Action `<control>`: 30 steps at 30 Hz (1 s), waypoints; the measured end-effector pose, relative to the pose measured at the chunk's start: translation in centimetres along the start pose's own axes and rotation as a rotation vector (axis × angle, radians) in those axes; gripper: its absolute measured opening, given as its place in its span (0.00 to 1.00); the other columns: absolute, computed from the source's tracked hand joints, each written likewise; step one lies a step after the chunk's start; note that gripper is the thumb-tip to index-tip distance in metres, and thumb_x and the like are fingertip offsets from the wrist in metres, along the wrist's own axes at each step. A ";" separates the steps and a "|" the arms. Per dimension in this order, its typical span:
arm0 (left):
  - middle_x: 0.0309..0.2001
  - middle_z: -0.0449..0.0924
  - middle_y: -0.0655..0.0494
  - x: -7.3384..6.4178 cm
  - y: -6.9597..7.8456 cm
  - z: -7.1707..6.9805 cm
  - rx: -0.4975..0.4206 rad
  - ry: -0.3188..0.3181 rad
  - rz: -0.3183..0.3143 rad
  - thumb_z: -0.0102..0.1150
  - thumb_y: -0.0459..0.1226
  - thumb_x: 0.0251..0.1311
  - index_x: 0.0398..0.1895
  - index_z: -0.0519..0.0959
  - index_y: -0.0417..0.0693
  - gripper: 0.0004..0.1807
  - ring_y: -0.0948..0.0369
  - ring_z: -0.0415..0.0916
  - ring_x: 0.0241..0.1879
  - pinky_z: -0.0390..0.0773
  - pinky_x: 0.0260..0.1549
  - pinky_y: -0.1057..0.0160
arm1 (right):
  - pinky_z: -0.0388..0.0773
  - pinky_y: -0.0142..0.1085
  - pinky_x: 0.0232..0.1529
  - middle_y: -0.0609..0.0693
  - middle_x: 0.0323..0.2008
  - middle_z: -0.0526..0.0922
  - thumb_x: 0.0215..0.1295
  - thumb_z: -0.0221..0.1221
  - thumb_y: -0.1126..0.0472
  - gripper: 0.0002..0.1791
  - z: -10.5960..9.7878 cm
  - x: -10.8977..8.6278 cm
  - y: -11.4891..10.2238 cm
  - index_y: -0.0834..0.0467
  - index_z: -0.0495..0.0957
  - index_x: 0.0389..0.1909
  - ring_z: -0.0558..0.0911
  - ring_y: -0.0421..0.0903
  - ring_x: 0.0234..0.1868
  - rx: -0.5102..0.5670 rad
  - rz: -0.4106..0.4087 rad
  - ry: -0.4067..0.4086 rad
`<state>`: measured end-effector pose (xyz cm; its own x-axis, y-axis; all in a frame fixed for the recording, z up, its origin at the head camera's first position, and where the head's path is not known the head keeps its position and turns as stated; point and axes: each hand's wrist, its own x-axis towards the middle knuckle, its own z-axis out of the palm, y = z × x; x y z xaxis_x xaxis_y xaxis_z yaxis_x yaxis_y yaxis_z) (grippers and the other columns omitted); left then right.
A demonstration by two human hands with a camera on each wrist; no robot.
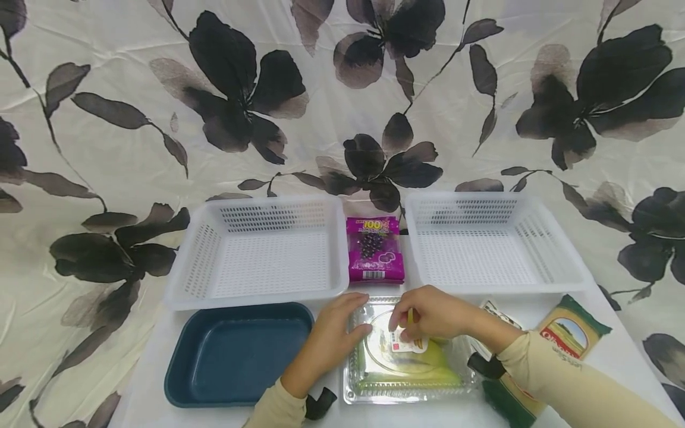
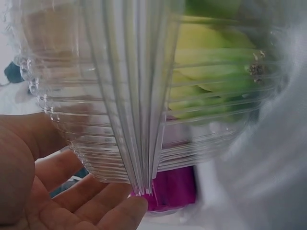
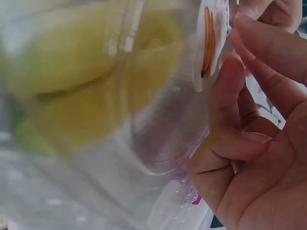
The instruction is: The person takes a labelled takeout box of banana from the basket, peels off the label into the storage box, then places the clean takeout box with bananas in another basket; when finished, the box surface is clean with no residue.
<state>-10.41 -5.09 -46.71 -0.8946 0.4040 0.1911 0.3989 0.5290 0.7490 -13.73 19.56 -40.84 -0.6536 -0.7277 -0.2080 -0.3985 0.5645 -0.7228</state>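
Observation:
A clear plastic clamshell box (image 1: 412, 380) lies on the table with yellow-green fruit (image 3: 91, 72) inside, which looks like bananas. On its lid is a white paper label (image 1: 398, 345) with an orange mark. My left hand (image 1: 334, 333) rests at the box's left side, fingers loosely spread and thumb over the lid. With thumb and fingertip, my right hand (image 1: 433, 315) pinches at the label's edge; the other fingers are bent, as the right wrist view shows. The ribbed side of the box fills much of the left wrist view, beside my left fingers.
Two white baskets (image 1: 273, 261) (image 1: 476, 255) stand at the back, with a purple grape-candy packet (image 1: 376, 249) between them. A dark blue tray (image 1: 235, 356) lies on the left. Right of the box are a green-and-tan packet (image 1: 569, 330) and another green packet (image 1: 508, 401), partly under my right arm.

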 end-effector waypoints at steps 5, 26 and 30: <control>0.65 0.77 0.40 -0.1 0.1 0.0 0.002 -0.007 0.003 0.68 0.34 0.63 0.65 0.76 0.35 0.27 0.45 0.74 0.66 0.74 0.66 0.45 | 0.80 0.29 0.30 0.41 0.27 0.80 0.55 0.73 0.66 0.08 -0.1 0.6 0.0 0.51 0.86 0.34 0.78 0.33 0.22 0.022 0.007 -0.016; 0.65 0.76 0.41 -0.1 0.4 -0.1 0.014 -0.008 -0.019 0.68 0.34 0.62 0.65 0.76 0.35 0.28 0.45 0.74 0.66 0.74 0.67 0.44 | 0.77 0.29 0.24 0.39 0.19 0.83 0.49 0.72 0.71 0.11 0.5 2.1 -0.8 0.49 0.86 0.22 0.76 0.34 0.19 -0.057 0.102 0.053; 0.66 0.76 0.40 -0.1 0.4 -0.1 0.011 -0.011 -0.023 0.67 0.33 0.63 0.66 0.75 0.34 0.28 0.44 0.74 0.66 0.74 0.67 0.44 | 0.77 0.30 0.19 0.40 0.18 0.84 0.49 0.69 0.74 0.14 0.7 2.3 -0.8 0.50 0.86 0.19 0.76 0.36 0.16 -0.031 0.135 0.074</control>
<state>-10.14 -4.99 -46.40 -0.9011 0.4003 0.1669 0.3808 0.5461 0.7461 -14.41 17.17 -41.21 -0.7477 -0.6142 -0.2522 -0.3228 0.6682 -0.6703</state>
